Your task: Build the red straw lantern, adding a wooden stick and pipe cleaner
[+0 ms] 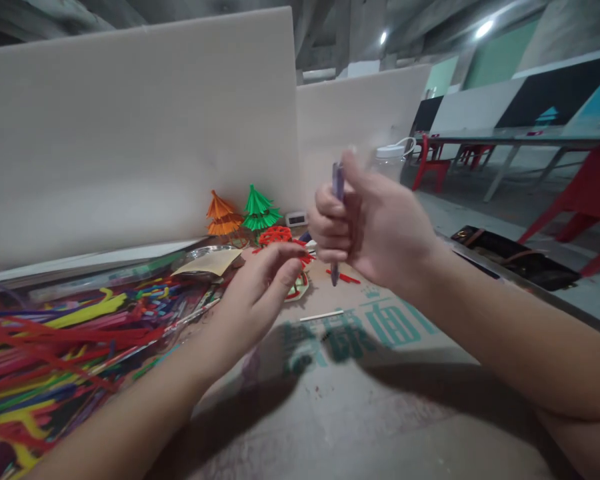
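Note:
My right hand (365, 223) is raised over the table, its fingers wrapped round a dark purple pen (337, 183) held upright, with the thumb beside the pen's top end. My left hand (265, 287) is stretched out to the left of it, thumb and forefinger apart and nothing visible between them; its other fingers are mostly hidden. Just behind the left fingertips is a red paper craft piece (276, 235), partly covered by the hand. A pale thin stick (322, 316) lies on the printed board below the hands, and short red strips (347, 277) lie behind the pen.
Bundles of coloured strips (80, 333) fill the left side. An orange paper tree (223, 215) and a green paper tree (259, 210) stand by the white partition (145, 127). A lidded clear bottle (390, 160) is behind my right hand; a black bag (515, 257) lies at right.

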Action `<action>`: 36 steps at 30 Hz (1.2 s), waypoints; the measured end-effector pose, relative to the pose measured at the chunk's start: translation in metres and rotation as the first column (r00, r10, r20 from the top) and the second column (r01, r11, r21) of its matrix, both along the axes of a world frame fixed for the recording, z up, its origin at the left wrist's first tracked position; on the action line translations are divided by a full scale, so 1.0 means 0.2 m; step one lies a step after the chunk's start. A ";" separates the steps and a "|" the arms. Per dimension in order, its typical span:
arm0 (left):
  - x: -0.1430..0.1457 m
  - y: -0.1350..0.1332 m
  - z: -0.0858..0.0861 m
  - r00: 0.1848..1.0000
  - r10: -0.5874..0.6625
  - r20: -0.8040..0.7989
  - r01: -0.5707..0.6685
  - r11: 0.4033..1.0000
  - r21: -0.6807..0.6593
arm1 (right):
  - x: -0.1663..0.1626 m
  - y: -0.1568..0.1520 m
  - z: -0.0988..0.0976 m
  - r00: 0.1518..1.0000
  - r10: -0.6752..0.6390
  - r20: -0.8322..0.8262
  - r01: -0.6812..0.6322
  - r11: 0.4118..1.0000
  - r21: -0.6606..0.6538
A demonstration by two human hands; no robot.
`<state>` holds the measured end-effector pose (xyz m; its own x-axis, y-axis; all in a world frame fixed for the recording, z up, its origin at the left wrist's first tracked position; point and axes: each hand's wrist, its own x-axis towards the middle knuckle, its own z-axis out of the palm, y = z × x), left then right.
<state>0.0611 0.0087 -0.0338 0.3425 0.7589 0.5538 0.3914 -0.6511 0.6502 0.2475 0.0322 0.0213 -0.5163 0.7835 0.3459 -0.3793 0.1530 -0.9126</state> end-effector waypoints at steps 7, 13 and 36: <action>0.04 -0.06 -0.16 0.986 -0.024 -0.166 0.040 0.995 0.090 | 0.01 -0.04 0.07 0.977 0.034 -0.210 -0.095 0.953 -0.286; 0.04 -0.08 -0.15 0.986 -0.004 -0.167 0.030 0.987 0.155 | -0.01 0.00 0.01 0.979 0.053 -0.196 -0.115 0.940 -0.322; 0.02 -0.07 -0.18 0.989 -0.020 -0.146 0.064 0.950 0.304 | -0.02 0.03 -0.02 0.956 0.131 -0.262 -0.213 0.925 -0.316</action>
<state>0.0649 -0.0043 -0.0691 0.4610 0.5425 0.7022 0.4315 -0.8286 0.3568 0.2442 0.0382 0.0168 -0.5912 0.7805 0.2033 -0.5787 -0.2349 -0.7810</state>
